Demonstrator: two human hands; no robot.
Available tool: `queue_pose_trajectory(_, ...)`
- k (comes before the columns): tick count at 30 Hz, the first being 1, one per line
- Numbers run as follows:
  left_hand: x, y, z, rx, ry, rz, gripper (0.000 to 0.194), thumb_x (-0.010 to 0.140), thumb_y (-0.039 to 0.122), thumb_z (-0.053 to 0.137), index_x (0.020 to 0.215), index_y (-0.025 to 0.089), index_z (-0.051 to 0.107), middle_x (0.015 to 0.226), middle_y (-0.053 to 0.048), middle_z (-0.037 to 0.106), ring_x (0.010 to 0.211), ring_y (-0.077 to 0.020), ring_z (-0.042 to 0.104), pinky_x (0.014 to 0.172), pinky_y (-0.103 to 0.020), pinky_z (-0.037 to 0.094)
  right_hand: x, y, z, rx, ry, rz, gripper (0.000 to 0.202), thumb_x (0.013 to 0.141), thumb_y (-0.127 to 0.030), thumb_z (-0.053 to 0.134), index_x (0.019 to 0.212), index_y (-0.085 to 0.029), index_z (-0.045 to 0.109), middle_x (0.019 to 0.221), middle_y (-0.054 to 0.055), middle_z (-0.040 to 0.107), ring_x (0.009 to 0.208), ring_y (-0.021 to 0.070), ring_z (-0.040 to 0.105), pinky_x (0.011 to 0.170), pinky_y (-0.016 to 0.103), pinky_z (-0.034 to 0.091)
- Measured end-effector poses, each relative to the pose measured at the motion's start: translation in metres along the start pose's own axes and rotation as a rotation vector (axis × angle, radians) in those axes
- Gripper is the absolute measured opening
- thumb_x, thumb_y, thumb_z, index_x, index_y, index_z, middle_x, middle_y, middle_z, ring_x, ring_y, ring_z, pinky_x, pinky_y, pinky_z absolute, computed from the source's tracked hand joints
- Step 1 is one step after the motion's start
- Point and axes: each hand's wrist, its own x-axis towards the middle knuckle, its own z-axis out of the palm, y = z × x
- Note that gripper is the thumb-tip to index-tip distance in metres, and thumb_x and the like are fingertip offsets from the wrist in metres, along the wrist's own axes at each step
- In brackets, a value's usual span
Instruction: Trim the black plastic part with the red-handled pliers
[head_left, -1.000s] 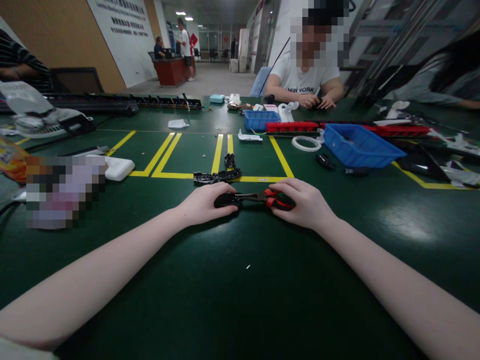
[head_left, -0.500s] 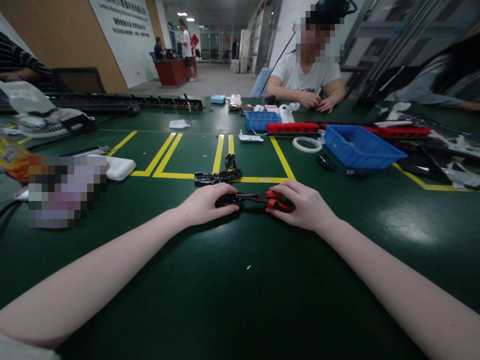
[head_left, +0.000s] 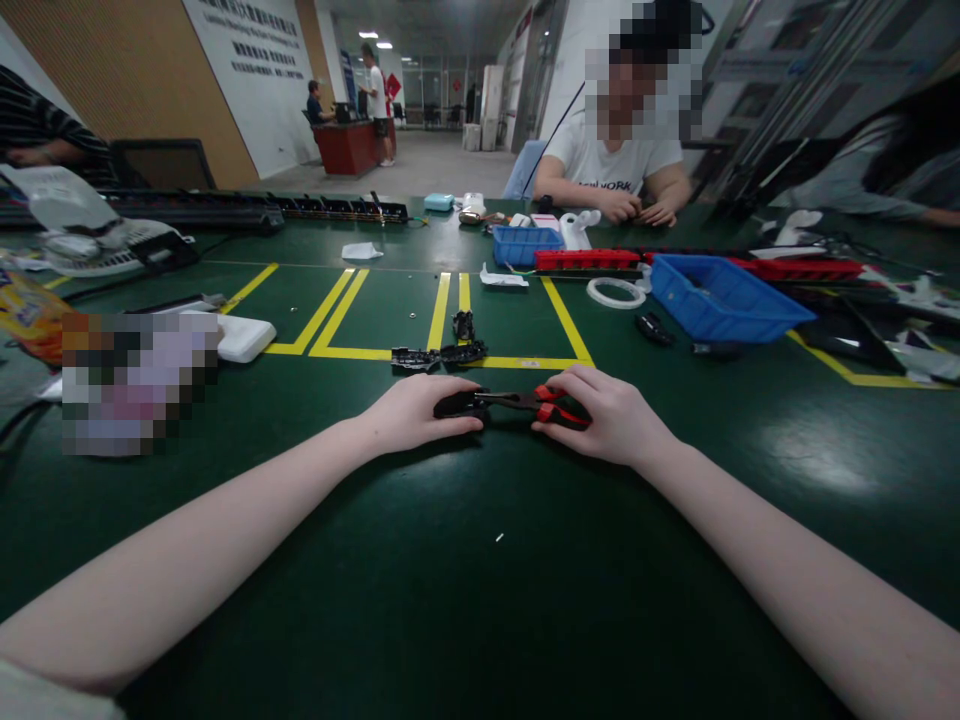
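One black part (head_left: 452,404) sits in the left hand (head_left: 420,412), gripped between thumb and fingers, just above or on the desk (head_left: 375,580); contact unclear. Right hand (head_left: 606,415) is closed around the red handles of the pliers (head_left: 523,400), handles spread apart. Pliers point toward the left hand, nose reaching the black part; cannot tell whether the jaws bite on it. Both hands sit near the middle of the desk, forearms stretched forward.

Just beyond the left hand, dark broken-looking pieces (head_left: 463,352) lie on and beside the yellow tape lines (head_left: 367,353). Small white scrap (head_left: 499,538) lies on the near side. Farther right: white ring (head_left: 615,293), small black piece (head_left: 655,329), large blue bin (head_left: 724,300). Smaller blue bin (head_left: 526,245) stands farther back. White block (head_left: 246,339) lies on the left. Across the desk sits a person in a white shirt (head_left: 615,165), hands together.
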Motion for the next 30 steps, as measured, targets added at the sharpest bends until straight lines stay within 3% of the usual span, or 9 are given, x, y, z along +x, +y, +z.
queue_pose_trajectory(10, -0.0012, 0.0032, -0.0018, 0.011, 0.010, 0.027, 0.040, 0.088, 0.037, 0.063, 0.123, 0.018, 0.059, 0.118, -0.008, 0.067, 0.104, -0.0237, 0.064, 0.088, -0.037, 0.052, 0.0016, -0.0021, -0.0033, 0.040, -0.040, 0.020, 0.039, 0.083, -0.051, 0.062, 0.101, -0.016, 0.059, 0.097, 0.012, 0.066, 0.082, 0.0240, 0.064, 0.068, 0.037, 0.055)
queue_pose_trajectory(21, -0.0008, 0.0040, -0.0025, 0.032, -0.015, 0.031, 0.040, 0.092, 0.042, 0.057, 0.124, 0.017, 0.059, 0.115, -0.009, 0.068, 0.099, -0.0235, 0.065, 0.081, -0.035, 0.052, 0.0020, -0.0031, -0.0041, 0.054, -0.036, 0.026, 0.036, 0.082, -0.049, 0.062, 0.100, -0.018, 0.059, 0.097, 0.011, 0.066, 0.081, 0.0236, 0.065, 0.067, 0.036, 0.054)
queue_pose_trajectory(30, -0.0004, 0.0026, -0.0007, 0.044, 0.001, 0.032, 0.043, 0.089, 0.038, 0.064, 0.126, 0.019, 0.056, 0.118, -0.007, 0.067, 0.103, -0.0233, 0.064, 0.086, -0.037, 0.051, 0.0018, -0.0025, -0.0038, 0.039, -0.018, 0.008, 0.037, 0.082, -0.049, 0.062, 0.101, -0.017, 0.059, 0.096, 0.012, 0.066, 0.081, 0.0240, 0.064, 0.068, 0.037, 0.054)
